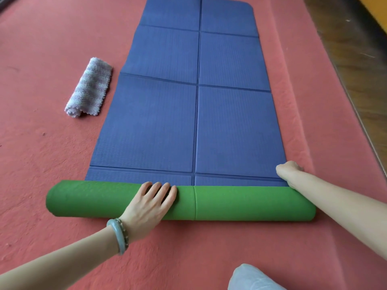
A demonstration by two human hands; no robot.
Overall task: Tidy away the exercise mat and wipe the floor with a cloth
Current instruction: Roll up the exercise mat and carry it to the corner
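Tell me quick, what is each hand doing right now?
Left hand: open, fingers straight, pressing on the rolled mat.
Right hand: at the mat's edge, fingers hidden, cannot be told.

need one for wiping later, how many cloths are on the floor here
1. A folded grey cloth lies on the red floor, just left of the blue mat. Others could be hidden under the mat or outside the frame.
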